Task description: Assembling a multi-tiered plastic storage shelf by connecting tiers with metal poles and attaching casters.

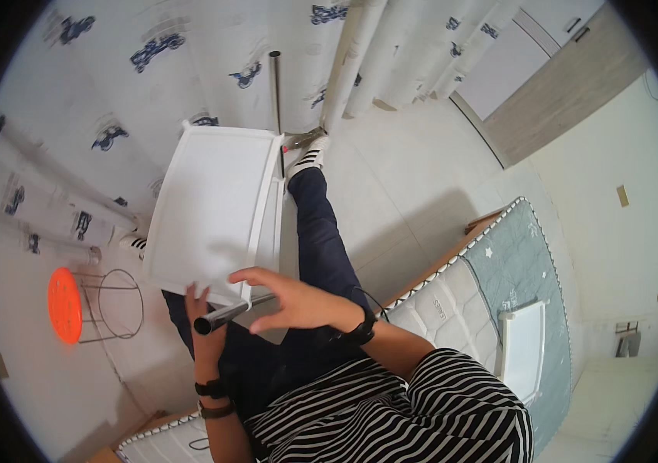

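Your left hand (204, 324) grips a metal tube (225, 314), its long axis running left-right, open end pointing left. Your right hand (292, 299) hovers just above, fingers spread, beside the white tray (205, 201).

- I take this for a bedroom in a home: a bare mattress (491, 285) with a quilted top lies by me.
- Long printed curtains (151, 69) hang along one wall.
- Pale floor tiles (398, 185), white cupboard doors (506, 69) and a small orange stool (67, 305) fit that.
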`<state>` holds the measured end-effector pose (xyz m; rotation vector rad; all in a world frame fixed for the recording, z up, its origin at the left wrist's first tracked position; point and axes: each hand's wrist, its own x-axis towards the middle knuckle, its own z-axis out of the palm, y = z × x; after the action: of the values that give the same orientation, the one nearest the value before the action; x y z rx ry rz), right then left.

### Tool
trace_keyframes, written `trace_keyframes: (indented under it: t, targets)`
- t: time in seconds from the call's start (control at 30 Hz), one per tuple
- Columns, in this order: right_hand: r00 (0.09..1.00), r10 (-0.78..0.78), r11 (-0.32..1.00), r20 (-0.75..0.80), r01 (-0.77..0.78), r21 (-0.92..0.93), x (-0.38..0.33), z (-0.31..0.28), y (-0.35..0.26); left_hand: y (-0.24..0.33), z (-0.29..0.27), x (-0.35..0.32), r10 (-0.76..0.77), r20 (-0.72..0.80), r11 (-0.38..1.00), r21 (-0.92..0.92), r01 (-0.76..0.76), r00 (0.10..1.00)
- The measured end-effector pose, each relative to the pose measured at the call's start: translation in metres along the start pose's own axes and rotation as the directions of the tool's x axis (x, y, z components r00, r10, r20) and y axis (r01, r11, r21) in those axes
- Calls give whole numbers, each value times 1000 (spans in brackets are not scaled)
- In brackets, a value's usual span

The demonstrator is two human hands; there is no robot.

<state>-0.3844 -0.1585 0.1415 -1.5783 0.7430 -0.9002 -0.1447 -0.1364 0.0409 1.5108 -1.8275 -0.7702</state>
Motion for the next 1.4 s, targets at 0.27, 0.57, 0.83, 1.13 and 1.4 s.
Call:
trace_keyframes:
  t: [0.27, 0.57, 0.83, 1.13, 1.4]
  targets:
    - [990, 30, 999, -138, -24, 41, 29, 87, 10, -15, 22, -4, 238, 86, 970, 34, -241, 968]
    - [892, -41, 998, -451, 21, -51, 41, 98, 15, -7, 26, -2, -58, -42, 950, -309, 42, 997]
    - [919, -8, 1000, -394, 7, -4, 38, 94, 20, -18, 46, 2, 45, -151, 998, -37, -51, 988]
    - [885, -23, 998, -464, 48, 42, 33, 82, 17, 29, 31, 16, -49, 199, 984, 176, 14, 979]
    - [899, -19, 996, -437, -21, -86, 18, 53, 19, 39, 54, 19, 98, 177, 959, 246, -141, 979]
